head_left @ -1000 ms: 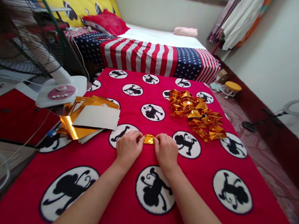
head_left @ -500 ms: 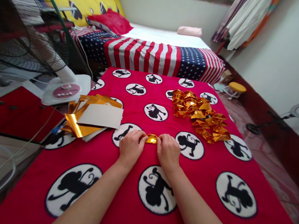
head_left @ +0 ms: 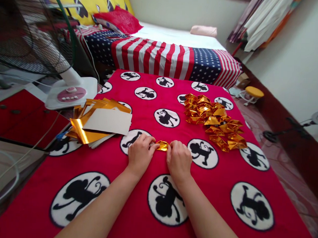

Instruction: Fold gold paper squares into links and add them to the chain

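Observation:
A small folded piece of shiny gold foil paper [head_left: 162, 145] lies between my two hands, low over the red cloth. My left hand [head_left: 141, 151] pinches its left end with thumb and fingers. At the other end, my right hand [head_left: 179, 157] has its fingers closed on the paper; their tips are partly hidden from me. To the left is a loose stack of gold foil sheets [head_left: 81, 129], with a pale sheet [head_left: 108, 121] face up on top. Several folded gold paper ingots [head_left: 213, 119] sit in a cluster at the right.
The red cloth [head_left: 113, 208] with monkey prints covers the table. A fan base [head_left: 73, 93] stands at the left edge. Beyond the table is a bed [head_left: 161, 61] with a striped cover. At the right, a yellow stool [head_left: 254, 91] and a dark stand [head_left: 270, 136] are on the floor.
My left fingers have shifted slightly at the left end of the gold paper. The whole view has moved a little; stack and cluster look the same.

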`<state>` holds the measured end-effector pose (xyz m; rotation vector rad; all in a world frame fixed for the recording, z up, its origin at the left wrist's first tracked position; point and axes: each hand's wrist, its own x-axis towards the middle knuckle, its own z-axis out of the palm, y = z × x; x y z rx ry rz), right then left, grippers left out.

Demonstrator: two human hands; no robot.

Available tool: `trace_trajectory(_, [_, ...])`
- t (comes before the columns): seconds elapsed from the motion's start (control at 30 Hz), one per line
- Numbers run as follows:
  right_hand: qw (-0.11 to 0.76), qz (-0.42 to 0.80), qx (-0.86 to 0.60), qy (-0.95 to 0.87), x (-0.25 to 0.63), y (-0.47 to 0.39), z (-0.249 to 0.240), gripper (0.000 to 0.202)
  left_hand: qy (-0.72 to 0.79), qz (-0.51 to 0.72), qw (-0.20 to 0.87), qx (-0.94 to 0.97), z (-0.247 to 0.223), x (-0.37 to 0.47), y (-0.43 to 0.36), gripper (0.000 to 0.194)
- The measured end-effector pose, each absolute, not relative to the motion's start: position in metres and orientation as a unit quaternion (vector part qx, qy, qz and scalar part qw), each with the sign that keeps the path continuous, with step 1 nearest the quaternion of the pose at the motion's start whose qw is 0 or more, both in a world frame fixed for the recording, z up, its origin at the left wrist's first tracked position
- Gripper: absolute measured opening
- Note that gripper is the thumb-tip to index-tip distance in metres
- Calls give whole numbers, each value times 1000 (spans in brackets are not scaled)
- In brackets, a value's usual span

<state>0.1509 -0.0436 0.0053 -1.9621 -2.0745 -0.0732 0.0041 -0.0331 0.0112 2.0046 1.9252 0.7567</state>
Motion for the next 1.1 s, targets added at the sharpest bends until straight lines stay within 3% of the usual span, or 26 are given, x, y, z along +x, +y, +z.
trace_trajectory(0.33, [158, -23, -692, -704, 147, -44, 6, 9, 665, 197, 131, 708, 19, 4, -25, 13])
trace_trajectory(1.1, [299, 61, -665, -681, 156, -47, 1, 9, 602, 310, 168, 716, 13, -4, -33, 5])
